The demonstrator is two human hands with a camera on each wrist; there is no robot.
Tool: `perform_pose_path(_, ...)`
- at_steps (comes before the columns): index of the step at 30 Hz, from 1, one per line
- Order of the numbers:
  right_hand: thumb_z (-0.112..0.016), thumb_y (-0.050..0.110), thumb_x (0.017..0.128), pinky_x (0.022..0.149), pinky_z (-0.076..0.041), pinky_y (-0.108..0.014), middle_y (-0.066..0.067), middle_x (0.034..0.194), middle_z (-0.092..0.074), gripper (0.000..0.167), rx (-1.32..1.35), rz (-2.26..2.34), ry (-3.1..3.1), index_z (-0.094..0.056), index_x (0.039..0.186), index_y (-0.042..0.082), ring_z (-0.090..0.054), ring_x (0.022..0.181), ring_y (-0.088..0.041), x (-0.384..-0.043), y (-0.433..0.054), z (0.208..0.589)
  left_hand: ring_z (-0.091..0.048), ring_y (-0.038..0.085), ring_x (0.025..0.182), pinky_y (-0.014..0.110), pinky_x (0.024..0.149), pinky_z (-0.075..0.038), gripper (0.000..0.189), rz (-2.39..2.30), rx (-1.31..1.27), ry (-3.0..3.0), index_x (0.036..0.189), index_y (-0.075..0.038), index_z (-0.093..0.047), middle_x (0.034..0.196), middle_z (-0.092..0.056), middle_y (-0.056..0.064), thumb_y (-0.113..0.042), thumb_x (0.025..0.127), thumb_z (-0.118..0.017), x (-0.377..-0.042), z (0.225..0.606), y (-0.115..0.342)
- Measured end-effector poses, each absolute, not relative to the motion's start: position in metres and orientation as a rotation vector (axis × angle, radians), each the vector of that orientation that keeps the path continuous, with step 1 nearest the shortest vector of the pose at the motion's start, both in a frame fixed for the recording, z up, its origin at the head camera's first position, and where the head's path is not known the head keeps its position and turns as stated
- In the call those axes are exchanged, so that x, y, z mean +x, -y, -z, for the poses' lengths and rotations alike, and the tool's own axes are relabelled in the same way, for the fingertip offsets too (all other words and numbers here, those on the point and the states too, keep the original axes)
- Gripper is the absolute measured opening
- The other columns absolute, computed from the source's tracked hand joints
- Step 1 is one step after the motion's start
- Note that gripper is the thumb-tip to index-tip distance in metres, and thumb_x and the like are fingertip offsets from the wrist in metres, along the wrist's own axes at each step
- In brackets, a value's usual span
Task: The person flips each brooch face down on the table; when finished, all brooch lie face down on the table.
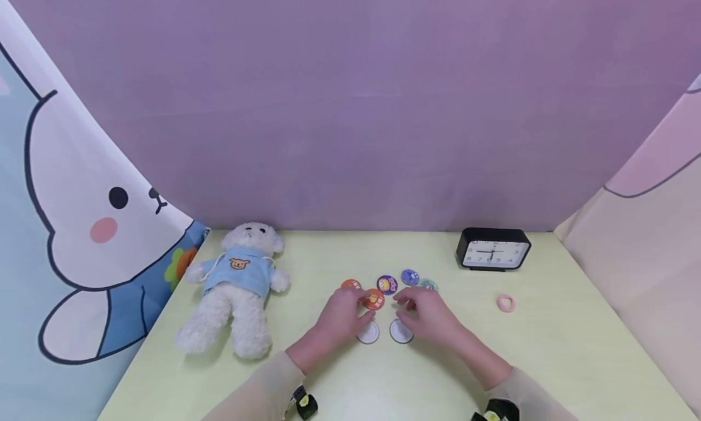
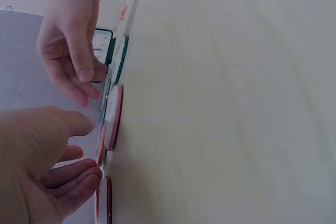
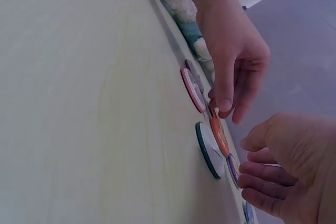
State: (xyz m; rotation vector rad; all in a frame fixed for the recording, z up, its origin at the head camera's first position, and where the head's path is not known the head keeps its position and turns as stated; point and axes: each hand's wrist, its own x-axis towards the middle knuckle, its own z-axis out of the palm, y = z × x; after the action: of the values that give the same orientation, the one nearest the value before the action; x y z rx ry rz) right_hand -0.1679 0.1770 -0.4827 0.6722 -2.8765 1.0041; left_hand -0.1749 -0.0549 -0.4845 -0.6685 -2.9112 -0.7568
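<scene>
Several round badges lie on the table between the two hands. My left hand (image 1: pixel 342 314) is at the left edge of an orange badge (image 1: pixel 375 300), its thumb and fingers apart; whether the fingertips touch it I cannot tell. Opposite, my right hand (image 1: pixel 429 311) hovers with loosely bent fingers and nothing in them. Behind are a purple badge (image 1: pixel 386 285), a blue badge (image 1: pixel 410 277), a green badge (image 1: pixel 429 284) partly covered by the right hand, and another orange badge (image 1: pixel 350 283). Nearer me lie two white-faced badges (image 1: pixel 368 333), one red-rimmed and one dark green-rimmed (image 3: pixel 208 150) in the right wrist view.
A white plush toy (image 1: pixel 241 287) in a blue top lies at the left. A black clock (image 1: pixel 494 249) stands at the back right, with a pink hair tie (image 1: pixel 505 303) in front of it. A purple backdrop (image 1: pixel 350 104) rises behind the pale table (image 1: pixel 575 360).
</scene>
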Motion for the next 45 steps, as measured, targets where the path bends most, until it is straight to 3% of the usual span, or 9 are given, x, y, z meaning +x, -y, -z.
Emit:
perform_pose_path(7, -0.080, 0.007, 0.090, 0.076, -0.060, -0.024, -0.010, 0.107, -0.078, 0.028, 0.711, -0.949, 2.900, -0.075, 0.117, 0.002, -0.070, 0.089, -0.015, -0.177, -0.156, 0.484, -0.071, 0.018, 0.089, 0.032, 0.083, -0.064, 0.039, 0.688, -0.646, 2.927, 0.120, -0.001, -0.076, 0.102, -0.076, 0.009, -0.019, 0.088, -0.087, -0.178, 0.490, 0.054)
perform_pose_path(13, -0.080, 0.006, 0.089, 0.077, -0.062, -0.027, -0.010, 0.108, -0.079, 0.030, 0.770, -0.925, 2.886, -0.075, 0.118, 0.002, -0.070, 0.090, -0.016, -0.182, -0.145, 0.489, -0.076, 0.024, 0.103, 0.036, 0.091, -0.065, 0.040, 0.708, -0.628, 2.940, 0.120, -0.002, -0.076, 0.112, -0.080, 0.011, -0.018, 0.086, -0.089, -0.184, 0.492, 0.056)
perform_pose_path(16, -0.082, 0.005, 0.087, 0.079, -0.062, -0.029, -0.010, 0.109, -0.078, 0.033, 0.791, -0.928, 2.880, -0.075, 0.119, 0.002, -0.070, 0.091, -0.017, -0.183, -0.143, 0.490, -0.075, 0.024, 0.101, 0.036, 0.089, -0.065, 0.037, 0.783, -0.644, 2.934, 0.119, -0.002, -0.077, 0.111, -0.080, 0.011, -0.014, 0.086, -0.088, -0.186, 0.493, 0.056)
perform_pose_path(23, -0.084, 0.000, 0.083, 0.079, -0.060, -0.025, -0.008, 0.106, -0.076, 0.034, 0.715, -0.993, 2.851, -0.075, 0.116, 0.004, -0.067, 0.092, -0.016, -0.182, -0.148, 0.492, -0.070, 0.012, 0.084, 0.021, 0.073, -0.059, 0.031, 0.843, -0.721, 2.900, 0.123, -0.005, -0.077, 0.103, -0.081, 0.008, -0.017, 0.094, -0.082, -0.188, 0.497, 0.052)
perform_pose_path(29, -0.082, -0.002, 0.084, 0.079, -0.063, -0.028, -0.001, 0.099, -0.074, 0.027, 0.668, -1.053, 2.688, -0.077, 0.109, 0.009, -0.067, 0.087, -0.012, -0.184, -0.158, 0.487, -0.078, 0.017, 0.095, 0.020, 0.081, -0.063, 0.037, 1.055, -0.718, 2.797, 0.131, -0.004, -0.074, 0.114, -0.081, 0.012, -0.017, 0.097, -0.079, -0.182, 0.491, 0.053)
perform_pose_path(38, -0.083, -0.002, 0.085, 0.077, -0.064, -0.039, 0.003, 0.094, -0.076, 0.024, 0.658, -1.078, 2.452, -0.078, 0.102, 0.014, -0.071, 0.081, -0.014, -0.186, -0.167, 0.480, -0.081, 0.027, 0.097, 0.033, 0.084, -0.067, 0.031, 1.316, -0.708, 2.513, 0.124, 0.001, -0.076, 0.113, -0.081, 0.017, -0.012, 0.095, -0.080, -0.174, 0.473, 0.051)
perform_pose_path(45, -0.084, 0.002, 0.088, 0.073, -0.064, -0.038, 0.005, 0.088, -0.076, 0.018, 0.683, -1.097, 2.378, -0.079, 0.099, 0.014, -0.071, 0.078, -0.011, -0.184, -0.165, 0.472, -0.082, 0.026, 0.093, 0.016, 0.078, -0.062, 0.026, 1.421, -0.657, 2.366, 0.117, 0.005, -0.077, 0.105, -0.081, 0.020, -0.006, 0.094, -0.080, -0.176, 0.464, 0.050)
